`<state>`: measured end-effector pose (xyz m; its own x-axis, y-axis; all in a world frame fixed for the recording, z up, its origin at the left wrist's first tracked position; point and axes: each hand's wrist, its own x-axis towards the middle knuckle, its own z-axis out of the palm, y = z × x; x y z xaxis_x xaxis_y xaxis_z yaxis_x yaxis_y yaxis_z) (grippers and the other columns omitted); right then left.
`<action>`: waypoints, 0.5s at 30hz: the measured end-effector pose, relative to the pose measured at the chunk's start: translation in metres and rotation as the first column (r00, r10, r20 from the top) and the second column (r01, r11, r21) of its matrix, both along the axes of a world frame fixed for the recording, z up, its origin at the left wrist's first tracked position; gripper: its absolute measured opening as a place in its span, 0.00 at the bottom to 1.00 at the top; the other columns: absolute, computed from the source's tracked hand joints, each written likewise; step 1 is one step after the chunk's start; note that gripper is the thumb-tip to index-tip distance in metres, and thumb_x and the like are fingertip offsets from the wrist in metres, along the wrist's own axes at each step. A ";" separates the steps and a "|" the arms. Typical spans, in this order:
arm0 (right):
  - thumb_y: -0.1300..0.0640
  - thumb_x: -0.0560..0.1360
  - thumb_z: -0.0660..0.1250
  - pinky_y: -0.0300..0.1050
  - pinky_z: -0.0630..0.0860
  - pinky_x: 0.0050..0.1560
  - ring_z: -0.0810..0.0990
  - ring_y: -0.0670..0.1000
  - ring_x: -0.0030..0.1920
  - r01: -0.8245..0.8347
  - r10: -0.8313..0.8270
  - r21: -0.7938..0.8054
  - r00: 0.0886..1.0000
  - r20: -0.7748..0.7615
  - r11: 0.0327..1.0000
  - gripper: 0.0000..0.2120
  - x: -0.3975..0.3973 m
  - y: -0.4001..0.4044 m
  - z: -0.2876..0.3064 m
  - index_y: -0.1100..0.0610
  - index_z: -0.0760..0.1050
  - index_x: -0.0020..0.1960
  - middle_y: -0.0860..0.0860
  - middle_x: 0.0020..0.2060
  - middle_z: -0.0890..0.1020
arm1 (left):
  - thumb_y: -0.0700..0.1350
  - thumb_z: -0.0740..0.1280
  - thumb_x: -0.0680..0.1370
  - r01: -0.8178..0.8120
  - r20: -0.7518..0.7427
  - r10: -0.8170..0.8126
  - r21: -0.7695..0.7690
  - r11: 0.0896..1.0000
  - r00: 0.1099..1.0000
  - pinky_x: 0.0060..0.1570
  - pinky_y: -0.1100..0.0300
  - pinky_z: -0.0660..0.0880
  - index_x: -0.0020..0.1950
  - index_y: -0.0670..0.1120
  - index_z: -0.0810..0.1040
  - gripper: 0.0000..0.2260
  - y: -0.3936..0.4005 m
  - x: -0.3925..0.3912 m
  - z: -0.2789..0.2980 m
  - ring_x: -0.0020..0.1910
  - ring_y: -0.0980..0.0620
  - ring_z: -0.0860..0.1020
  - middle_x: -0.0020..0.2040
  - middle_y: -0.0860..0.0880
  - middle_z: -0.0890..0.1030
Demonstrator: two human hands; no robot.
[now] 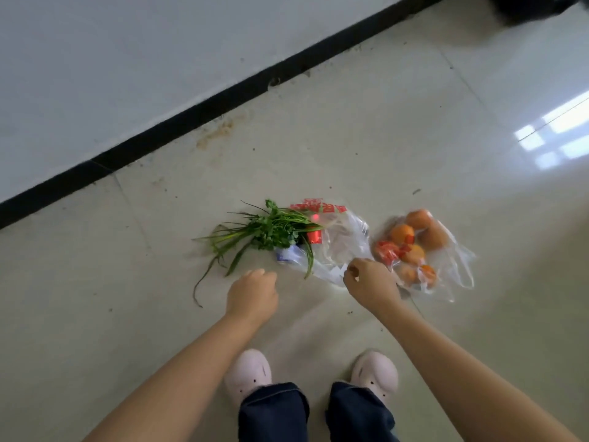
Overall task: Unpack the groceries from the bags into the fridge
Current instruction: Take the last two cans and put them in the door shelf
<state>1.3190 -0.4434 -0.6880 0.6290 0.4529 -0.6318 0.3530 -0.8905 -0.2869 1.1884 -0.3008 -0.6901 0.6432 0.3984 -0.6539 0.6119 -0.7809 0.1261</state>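
Reaching down toward the floor (350,148), we have both hands out over two clear plastic bags. Our left hand (251,293) hangs with its fingers curled loosely inward, holding nothing, just at five o'clock of the trailing green stalks. Our right hand (371,283) has its fingertips pinched together at the near edge of the herb bag (342,247); whether it actually grips the plastic we cannot tell. That bag lies crumpled on the tiles, printed in red along its far edge, with a bunch of leafy greens (271,231) spilling out of it toward nine o'clock. Just beside it at three o'clock sits the orange bag (446,253), holding several oranges (414,240). Our two pale slippers (248,373) stand at six o'clock, and a black baseboard (197,113) runs diagonally across at eleven o'clock.
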 end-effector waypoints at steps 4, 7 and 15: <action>0.51 0.77 0.59 0.45 0.73 0.52 0.77 0.56 0.55 -0.114 0.114 -0.004 0.993 -0.029 0.993 0.17 0.003 0.013 -0.113 0.60 0.74 0.59 0.56 0.55 0.80 | 0.35 0.67 0.71 -0.028 0.335 0.019 0.022 0.999 0.942 0.40 0.53 0.77 0.46 0.38 0.81 0.06 0.011 0.016 -0.112 0.46 0.39 0.80 0.44 0.40 0.81; 0.48 0.78 0.58 0.48 0.75 0.50 0.78 0.58 0.54 -0.315 0.316 -0.056 0.949 0.007 0.947 0.18 0.005 0.027 -0.176 0.60 0.71 0.60 0.56 0.55 0.79 | 0.38 0.73 0.60 0.103 0.459 -0.174 0.176 0.979 0.871 0.24 0.60 0.76 0.35 0.41 0.82 0.06 0.027 0.036 -0.180 0.29 0.43 0.80 0.31 0.45 0.81; 0.54 0.78 0.58 0.47 0.69 0.42 0.77 0.61 0.54 -0.408 0.412 -0.062 0.895 0.173 0.911 0.16 0.008 0.052 -0.253 0.61 0.66 0.62 0.59 0.55 0.78 | 0.44 0.81 0.56 0.190 0.512 -0.301 0.258 0.947 0.805 0.38 0.52 0.79 0.44 0.38 0.82 0.21 0.059 0.079 -0.261 0.37 0.40 0.81 0.38 0.40 0.82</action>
<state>1.3271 -0.3918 -0.9414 0.4937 0.6812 -0.5406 0.7312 -0.6617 -0.1660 1.2673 -0.2416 -0.9511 0.9611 0.2562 -0.1036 0.2732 -0.9376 0.2153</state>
